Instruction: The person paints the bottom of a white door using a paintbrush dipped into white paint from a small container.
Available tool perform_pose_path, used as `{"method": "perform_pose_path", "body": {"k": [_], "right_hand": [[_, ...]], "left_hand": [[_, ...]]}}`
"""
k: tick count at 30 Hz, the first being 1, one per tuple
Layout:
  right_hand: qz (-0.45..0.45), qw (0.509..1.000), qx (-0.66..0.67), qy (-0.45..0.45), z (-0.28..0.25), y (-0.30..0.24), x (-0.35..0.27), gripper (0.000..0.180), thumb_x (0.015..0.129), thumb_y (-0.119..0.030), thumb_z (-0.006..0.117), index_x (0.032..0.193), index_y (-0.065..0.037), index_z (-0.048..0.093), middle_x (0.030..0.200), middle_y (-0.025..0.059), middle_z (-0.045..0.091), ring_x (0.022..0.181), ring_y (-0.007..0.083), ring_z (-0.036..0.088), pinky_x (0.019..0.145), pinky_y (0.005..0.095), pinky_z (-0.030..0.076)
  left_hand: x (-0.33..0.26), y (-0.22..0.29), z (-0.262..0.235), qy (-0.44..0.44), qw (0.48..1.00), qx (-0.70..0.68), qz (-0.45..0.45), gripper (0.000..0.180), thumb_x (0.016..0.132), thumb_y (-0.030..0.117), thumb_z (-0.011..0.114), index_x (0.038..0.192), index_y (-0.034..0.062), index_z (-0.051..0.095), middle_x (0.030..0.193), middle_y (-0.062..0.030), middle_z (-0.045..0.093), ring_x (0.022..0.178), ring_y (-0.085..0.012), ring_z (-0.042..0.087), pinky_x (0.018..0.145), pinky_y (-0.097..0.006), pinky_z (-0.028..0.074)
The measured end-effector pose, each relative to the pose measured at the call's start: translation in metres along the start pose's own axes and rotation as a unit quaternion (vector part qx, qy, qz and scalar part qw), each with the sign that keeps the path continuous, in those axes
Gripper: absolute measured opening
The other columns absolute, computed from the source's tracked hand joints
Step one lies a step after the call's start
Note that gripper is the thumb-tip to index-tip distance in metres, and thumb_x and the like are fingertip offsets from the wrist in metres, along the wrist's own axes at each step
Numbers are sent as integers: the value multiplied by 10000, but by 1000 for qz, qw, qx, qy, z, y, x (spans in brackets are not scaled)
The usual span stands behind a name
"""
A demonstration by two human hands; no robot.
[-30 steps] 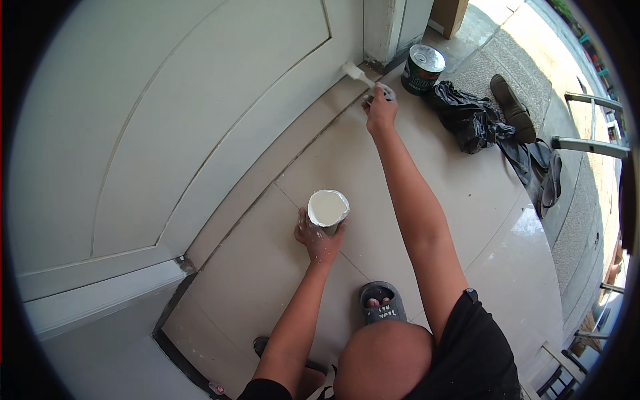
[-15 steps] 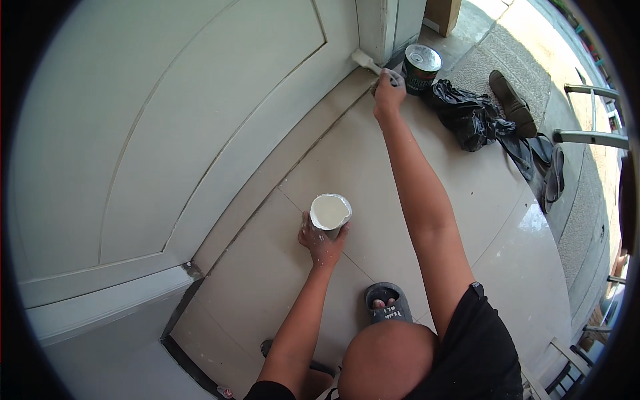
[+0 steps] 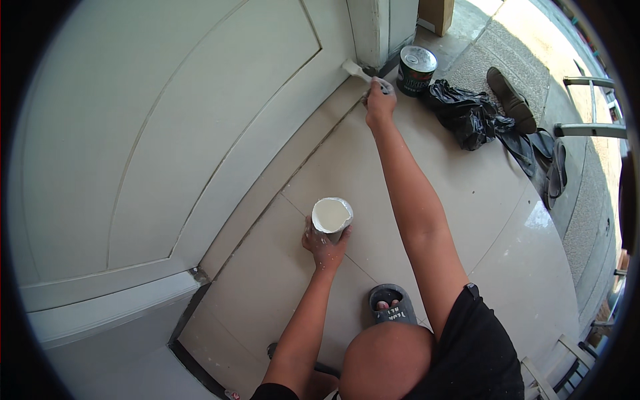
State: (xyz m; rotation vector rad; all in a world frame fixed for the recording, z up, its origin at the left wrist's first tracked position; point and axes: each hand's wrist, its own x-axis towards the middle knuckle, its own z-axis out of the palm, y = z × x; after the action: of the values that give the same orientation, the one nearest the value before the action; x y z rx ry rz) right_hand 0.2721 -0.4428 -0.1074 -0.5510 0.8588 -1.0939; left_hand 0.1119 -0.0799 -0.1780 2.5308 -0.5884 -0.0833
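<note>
My left hand grips a small cup of white paint, held upright just above the tiled floor. My right hand is stretched far forward and holds a paintbrush whose white bristles touch the bottom right corner of the pale door, next to the door frame.
A dark paint can stands by the frame, just right of the brush. A crumpled black plastic bag, a brown shoe and dark sandals lie to the right. My grey slipper is below the cup. Metal railings stand at the right edge.
My right hand has reached further forward, moving the brush along the door's bottom edge to its corner by the frame. The cup in my left hand has stayed in place.
</note>
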Motion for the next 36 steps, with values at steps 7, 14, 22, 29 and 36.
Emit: {"method": "perform_pose_path", "body": {"k": [7, 14, 22, 29, 36], "right_hand": [[-50, 992, -98, -56, -11, 1, 17, 191, 977, -209, 704, 1080, -66, 632, 788, 9, 610, 583, 109, 559, 509, 283, 462], [29, 995, -31, -86, -47, -55, -34, 234, 953, -242, 745, 1089, -70, 663, 899, -11, 620, 772, 112, 598, 654, 309, 532], [112, 974, 1, -195, -106, -133, -147, 282, 1007, -241, 704, 1209, -73, 601, 995, 38, 650, 911, 165, 684, 781, 385, 616], [35, 926, -52, -373, -90, -165, -172, 276, 1048, -223, 627, 1212, -14, 549, 1040, 110, 637, 885, 225, 716, 798, 426, 648], [153, 916, -49, -367, -103, -156, -191, 312, 1092, -276, 536, 1220, 9, 535, 1156, 135, 604, 984, 249, 708, 899, 435, 638]], "left_hand": [[1, 11, 1, -40, 999, -21, -10, 1025, 803, 619, 791, 1525, 25, 373, 1541, -257, 401, 1488, -418, 299, 1149, -615, 207], [-2, -11, -5, -33, 999, -7, -38, 1029, 795, 627, 797, 1523, 24, 390, 1550, -268, 391, 1483, -420, 301, 1166, -592, 196], [4, 7, -14, -22, 998, -46, -38, 1079, 755, 632, 829, 1525, 19, 385, 1527, -290, 425, 1458, -431, 337, 1175, -586, 183], [26, 31, -37, -18, 968, -252, -3, 1024, 674, 443, 945, 1456, 33, 427, 1421, -208, 543, 1305, -359, 548, 1091, -480, 431], [14, 39, -60, -34, 965, -260, -7, 885, 713, 258, 946, 1392, 16, 431, 1295, -175, 627, 1177, -304, 649, 1009, -422, 534]]}}
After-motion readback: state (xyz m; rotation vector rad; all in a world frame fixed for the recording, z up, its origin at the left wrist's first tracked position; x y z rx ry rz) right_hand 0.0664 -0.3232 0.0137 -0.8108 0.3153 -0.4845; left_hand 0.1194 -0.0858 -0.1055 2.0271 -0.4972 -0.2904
